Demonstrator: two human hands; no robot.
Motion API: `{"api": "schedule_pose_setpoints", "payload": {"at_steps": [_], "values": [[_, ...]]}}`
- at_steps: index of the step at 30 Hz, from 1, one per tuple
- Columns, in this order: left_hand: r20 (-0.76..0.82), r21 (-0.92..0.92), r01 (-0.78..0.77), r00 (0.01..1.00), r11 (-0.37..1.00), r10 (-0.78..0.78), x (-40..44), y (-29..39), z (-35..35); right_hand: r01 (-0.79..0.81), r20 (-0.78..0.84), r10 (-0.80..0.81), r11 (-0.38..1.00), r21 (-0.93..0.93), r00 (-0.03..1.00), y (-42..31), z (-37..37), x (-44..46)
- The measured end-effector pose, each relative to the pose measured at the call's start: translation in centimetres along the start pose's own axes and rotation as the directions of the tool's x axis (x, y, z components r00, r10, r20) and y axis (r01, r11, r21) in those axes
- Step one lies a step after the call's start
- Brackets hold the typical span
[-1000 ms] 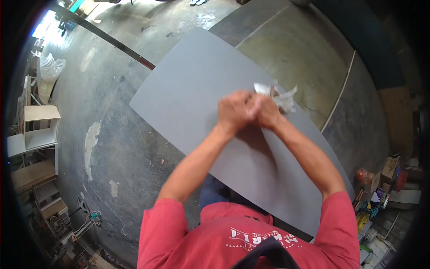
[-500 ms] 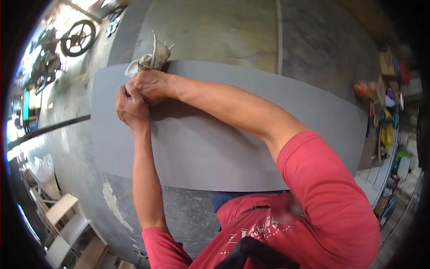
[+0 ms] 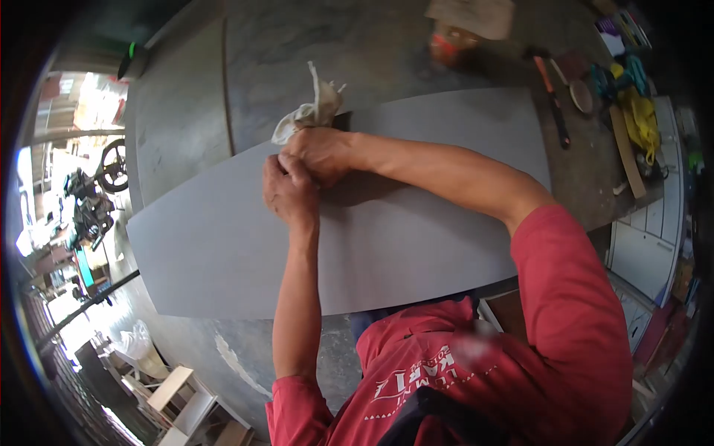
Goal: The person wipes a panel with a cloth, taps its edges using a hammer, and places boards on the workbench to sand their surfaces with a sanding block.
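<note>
A: Where is the cloth (image 3: 321, 110), taken against the grey surface (image 3: 223, 245)?

B: At that surface's far long edge, the side away from the person (image 3: 476, 394). In view it overlaps the edge, loose ends pointing out past it.

A: Which hand is nearer?

B: The right hand (image 3: 323, 154). The cloth bunches out directly beyond that fist, its longest strip pointing away from the body, roughly crosswise to the surface's long axis, which runs from left to right.

A: And the fingers?

B: Those on the right look curled closed around the gathered end of the cloth, though the knuckles hide the grip itself. The left hand (image 3: 291, 192) is against the right one, over the surface, fingers bent. Their tips are hidden, so I cannot tell whether they close on cloth or only rest on the other hand.

A: Does the cloth touch the surface?

B: I can't tell.

A: Anything nearby?

B: A tool with an orange and black handle (image 3: 552, 104), just off the surface's far right corner.
</note>
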State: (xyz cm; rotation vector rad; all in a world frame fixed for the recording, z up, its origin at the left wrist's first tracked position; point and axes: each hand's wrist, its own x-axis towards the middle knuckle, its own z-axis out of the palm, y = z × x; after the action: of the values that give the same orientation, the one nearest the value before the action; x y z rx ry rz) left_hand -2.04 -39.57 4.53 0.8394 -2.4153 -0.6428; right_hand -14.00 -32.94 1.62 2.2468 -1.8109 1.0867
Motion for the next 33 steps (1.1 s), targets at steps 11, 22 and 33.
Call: {"api": "schedule_pose_setpoints", "payload": {"at_steps": [11, 22, 33], "values": [[0.193, -0.167, -0.325, 0.915, 0.931, 0.354, -9.2, 22.9, 14.4, -0.582, -0.171, 0.568, 0.812, -0.046, 0.805, -3.7, -18.1, -26.2], [0.414, -0.556, -0.289, 0.718, 0.780, 0.561, -24.0, 26.7, 11.2, -0.862, -0.366, 0.782, 0.479, -0.165, 0.504, -23.1, -17.6, -36.4], [0.499, -0.572, -0.061, 0.766, 0.818, 0.406, -31.5, 12.4, -3.8, -0.602, 0.245, 0.639, 0.769, -0.216, 0.729, -32.9, -9.1, -28.6]]}}
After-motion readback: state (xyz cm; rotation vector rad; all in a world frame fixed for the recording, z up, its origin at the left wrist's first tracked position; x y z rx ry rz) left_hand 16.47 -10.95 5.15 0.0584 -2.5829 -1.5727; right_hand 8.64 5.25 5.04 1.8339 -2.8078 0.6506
